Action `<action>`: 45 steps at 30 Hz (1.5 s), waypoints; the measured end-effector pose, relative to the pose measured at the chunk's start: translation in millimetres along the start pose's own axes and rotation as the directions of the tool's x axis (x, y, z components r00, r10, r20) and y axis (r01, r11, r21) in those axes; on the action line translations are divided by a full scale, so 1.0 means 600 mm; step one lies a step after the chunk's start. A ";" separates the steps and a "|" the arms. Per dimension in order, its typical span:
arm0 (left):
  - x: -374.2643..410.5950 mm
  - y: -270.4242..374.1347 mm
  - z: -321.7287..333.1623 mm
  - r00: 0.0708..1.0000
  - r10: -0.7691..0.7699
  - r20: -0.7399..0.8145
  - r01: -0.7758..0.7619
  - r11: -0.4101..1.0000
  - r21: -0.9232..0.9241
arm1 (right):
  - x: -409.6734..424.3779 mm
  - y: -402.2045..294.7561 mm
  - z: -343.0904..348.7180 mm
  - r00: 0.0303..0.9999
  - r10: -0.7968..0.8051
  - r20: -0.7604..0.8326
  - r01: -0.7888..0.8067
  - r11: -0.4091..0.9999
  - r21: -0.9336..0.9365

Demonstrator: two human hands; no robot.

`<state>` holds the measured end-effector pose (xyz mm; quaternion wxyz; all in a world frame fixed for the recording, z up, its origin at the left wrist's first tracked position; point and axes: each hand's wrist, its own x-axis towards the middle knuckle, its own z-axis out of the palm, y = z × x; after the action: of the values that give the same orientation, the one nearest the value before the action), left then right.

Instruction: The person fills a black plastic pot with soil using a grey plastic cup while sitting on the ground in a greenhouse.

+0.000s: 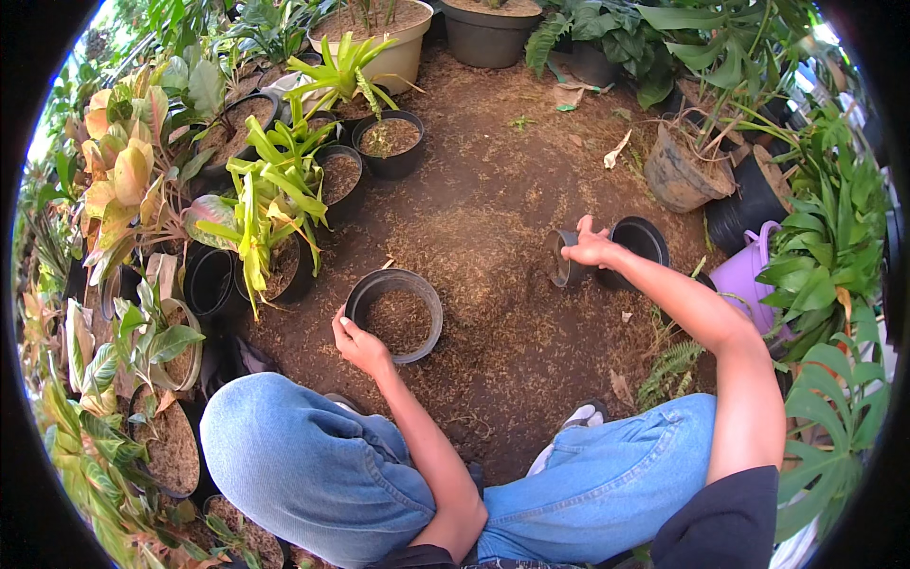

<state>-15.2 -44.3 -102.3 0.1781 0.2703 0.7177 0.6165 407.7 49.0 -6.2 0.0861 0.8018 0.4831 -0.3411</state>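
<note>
My left hand (pixel 359 343) grips the near left wall of a round black plastic pot (pixel 429 306), its thumb at the rim. Loose brown potting mix (pixel 398 320) shows in the bottom of that pot. Further right, my right hand (pixel 593 247) holds a smaller dark pot (pixel 561 274) tipped on its side, with its mouth towards the left. Just behind that hand stands another black pot (pixel 643 231), partly hidden by my wrist. Between the two hands a low heap of husk-like mix (pixel 483 277) lies on the bare soil.
Potted bromeliads (pixel 274 192) and several black pots line the left. A tilted grey pot (pixel 682 171), a purple bucket (pixel 746 277) and leafy plants stand at the right. A cream pot (pixel 405 53) and a large dark pot (pixel 490 39) are at the back.
</note>
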 end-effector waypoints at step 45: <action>-0.002 -0.003 0.001 0.999 0.020 0.031 -0.018 0.999 -0.041 | -0.156 -0.205 -0.025 0.645 -0.641 -0.415 0.577 0.765 -0.285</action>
<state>-14.0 -44.9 -104.3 0.1891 0.2830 0.6994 0.6285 283.9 52.6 87.5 -0.1081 0.6436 0.7505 -0.1042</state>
